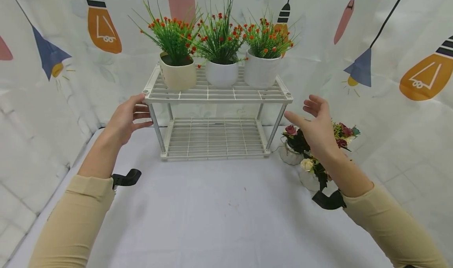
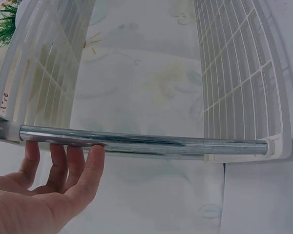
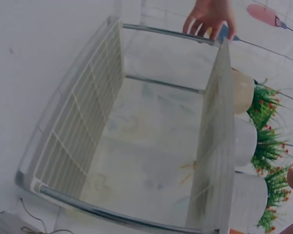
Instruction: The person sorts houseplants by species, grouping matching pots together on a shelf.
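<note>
A two-tier white shelf rack (image 1: 217,101) with metal posts stands at the back of the table. On its top tier are a cream pot (image 1: 178,75), a middle white pot (image 1: 221,74) and a right white pot (image 1: 261,72), each with grass and small orange-red flowers. My left hand (image 1: 124,120) is at the rack's left side; its fingertips touch the metal post (image 2: 146,144) just below the top tier. Slightly apart from the right end, my right hand (image 1: 316,124) is held up with fingers spread and nothing in it. Only part of it shows in the right wrist view.
Potted artificial flowers, one in a pale pot (image 1: 291,155) and one with a cream rose (image 1: 306,164), stand right of the rack, partly behind my right forearm. A white table cloth (image 1: 212,213) covers the front. A printed curtain (image 1: 134,63) hangs close behind.
</note>
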The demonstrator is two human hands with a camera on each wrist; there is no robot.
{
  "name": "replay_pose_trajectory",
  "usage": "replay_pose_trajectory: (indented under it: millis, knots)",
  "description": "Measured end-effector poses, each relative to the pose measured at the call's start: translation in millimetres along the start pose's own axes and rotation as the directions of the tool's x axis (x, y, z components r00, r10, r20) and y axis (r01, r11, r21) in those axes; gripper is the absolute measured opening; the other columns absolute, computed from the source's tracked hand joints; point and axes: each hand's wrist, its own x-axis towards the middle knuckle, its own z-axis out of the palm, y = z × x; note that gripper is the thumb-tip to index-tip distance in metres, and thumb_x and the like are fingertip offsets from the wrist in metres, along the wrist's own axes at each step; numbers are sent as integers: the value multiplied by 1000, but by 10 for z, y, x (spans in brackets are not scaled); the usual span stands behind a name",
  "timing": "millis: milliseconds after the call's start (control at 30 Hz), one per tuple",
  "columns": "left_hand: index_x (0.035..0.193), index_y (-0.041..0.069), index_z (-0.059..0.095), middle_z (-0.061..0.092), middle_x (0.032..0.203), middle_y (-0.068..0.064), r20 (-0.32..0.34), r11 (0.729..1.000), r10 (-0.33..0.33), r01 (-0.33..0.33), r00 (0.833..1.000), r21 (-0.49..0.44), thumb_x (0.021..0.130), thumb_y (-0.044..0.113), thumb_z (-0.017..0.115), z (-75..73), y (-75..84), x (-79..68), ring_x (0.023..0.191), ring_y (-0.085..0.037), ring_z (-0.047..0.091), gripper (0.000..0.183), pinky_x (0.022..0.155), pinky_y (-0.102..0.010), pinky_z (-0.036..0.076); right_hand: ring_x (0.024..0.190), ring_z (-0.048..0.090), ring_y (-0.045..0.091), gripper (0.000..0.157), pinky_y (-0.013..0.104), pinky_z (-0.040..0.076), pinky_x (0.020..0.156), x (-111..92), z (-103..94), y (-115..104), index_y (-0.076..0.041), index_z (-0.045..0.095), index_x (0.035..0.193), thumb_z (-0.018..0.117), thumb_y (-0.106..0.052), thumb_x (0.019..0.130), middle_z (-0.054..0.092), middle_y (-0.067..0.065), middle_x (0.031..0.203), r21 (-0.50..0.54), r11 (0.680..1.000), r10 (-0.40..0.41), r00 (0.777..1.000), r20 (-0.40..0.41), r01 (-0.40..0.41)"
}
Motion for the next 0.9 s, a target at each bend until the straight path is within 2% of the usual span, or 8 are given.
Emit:
replay_pose_trajectory:
  millis: [167,267,467,600,767,900]
  knots:
    - [125,17,54,49,123,-6,-2,1000,2,-2,1000,-15,103,63,45,-2,3,-1,111,-21,52,52,81,-25,57,148,26,24,91,46,35,117,-216,-122,273,-16,17,161,75,-41,95,26,6,162,-7,1000,9,998,-62,-9]
    - [127,15,54,49,124,-7,-2,1000,6,-6,1000,-18,103,62,45,1,2,-8,111,-22,52,54,81,-25,57,147,28,22,86,39,39,114,-346,-175,425,-19,21,160,75,-38,95,28,5,160,5,1000,21,992,-123,-21]
    - [126,14,54,48,124,-7,-4,1000,15,-15,1000,-13,103,62,45,2,4,-7,111,-22,51,54,81,-26,57,142,32,21,80,25,36,111,-568,-243,682,-18,27,156,78,-26,94,32,4,154,99,994,60,970,-237,-38]
    - [127,14,53,47,124,-7,-12,1000,5,-6,1000,-24,104,62,45,-16,-1,-19,111,-22,52,53,80,-25,58,138,35,19,75,23,38,107,-688,-273,830,-17,33,152,79,-21,93,37,4,150,154,987,86,938,-337,-35]
    - [125,15,54,47,124,-8,-1,999,3,-4,1000,-42,103,61,47,-3,-2,-9,112,-23,51,52,82,-26,57,133,39,18,68,15,44,96,-828,-356,1014,-16,39,146,79,-12,92,43,4,142,257,966,128,884,-450,-9]
    - [124,15,54,48,123,-8,-7,999,4,-4,1000,-46,103,61,47,25,2,6,111,-23,51,51,81,-26,57,131,39,16,61,13,47,93,-910,-429,1193,-17,40,141,78,-12,93,43,1,137,311,949,207,835,-509,-46]
